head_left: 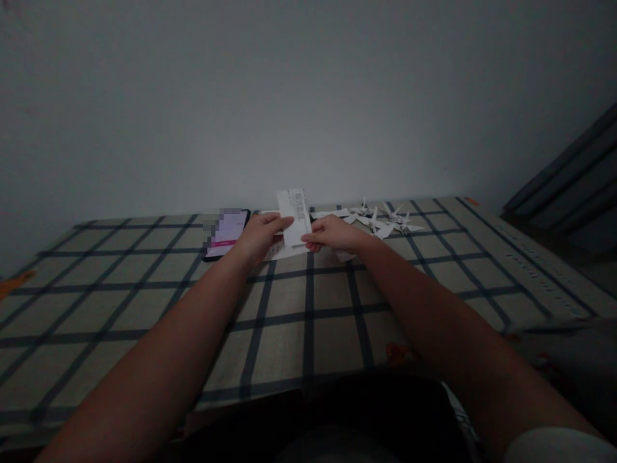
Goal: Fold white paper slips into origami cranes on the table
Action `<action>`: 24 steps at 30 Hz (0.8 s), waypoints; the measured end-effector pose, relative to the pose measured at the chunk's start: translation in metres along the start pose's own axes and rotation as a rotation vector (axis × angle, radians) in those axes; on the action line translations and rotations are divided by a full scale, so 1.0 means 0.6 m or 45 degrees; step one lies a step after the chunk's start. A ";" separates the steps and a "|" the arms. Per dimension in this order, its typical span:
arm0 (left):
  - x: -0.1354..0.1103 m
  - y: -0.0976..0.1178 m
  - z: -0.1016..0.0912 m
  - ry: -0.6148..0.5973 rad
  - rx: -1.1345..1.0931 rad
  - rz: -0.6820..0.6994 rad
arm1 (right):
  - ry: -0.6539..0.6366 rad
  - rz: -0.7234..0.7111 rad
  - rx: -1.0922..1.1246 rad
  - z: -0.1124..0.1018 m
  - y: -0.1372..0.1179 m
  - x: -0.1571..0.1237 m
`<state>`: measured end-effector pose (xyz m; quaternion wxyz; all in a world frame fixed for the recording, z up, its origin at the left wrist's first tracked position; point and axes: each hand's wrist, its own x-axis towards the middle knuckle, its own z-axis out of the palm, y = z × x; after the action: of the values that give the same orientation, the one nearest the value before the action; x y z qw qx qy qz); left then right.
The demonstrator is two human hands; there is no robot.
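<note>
A folded sheet of white printed paper [295,218] is held up between my two hands over the table. My left hand [264,233] pinches its left edge, thumb across the front. The fingers of my right hand [332,233] are closed on its lower right corner. Below and behind the hands lie more white papers [289,252], partly hidden by them. Several folded paper cranes [373,222] sit in a cluster just beyond my right hand.
A tablet or phone with a lit, partly blurred screen [231,228] lies left of my left hand. The checked tablecloth [308,315] runs back to a plain wall [308,96]. Dark grey folded cloth [569,167] hangs at the far right.
</note>
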<state>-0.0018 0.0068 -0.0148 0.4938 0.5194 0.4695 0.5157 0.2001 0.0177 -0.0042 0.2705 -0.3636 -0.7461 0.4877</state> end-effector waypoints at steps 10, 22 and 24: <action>0.003 -0.022 0.017 0.148 0.004 0.175 | -0.025 -0.028 -0.079 0.004 0.003 0.002; -0.005 -0.007 0.001 0.010 0.556 0.327 | 0.258 -0.103 0.351 0.006 0.017 0.021; -0.006 -0.005 0.001 -0.033 0.588 0.331 | 0.278 -0.106 0.424 0.003 0.019 0.023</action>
<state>-0.0012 0.0035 -0.0182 0.2976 0.6808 0.4979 0.4473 0.1938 0.0310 -0.0149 0.4260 -0.3333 -0.6358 0.5506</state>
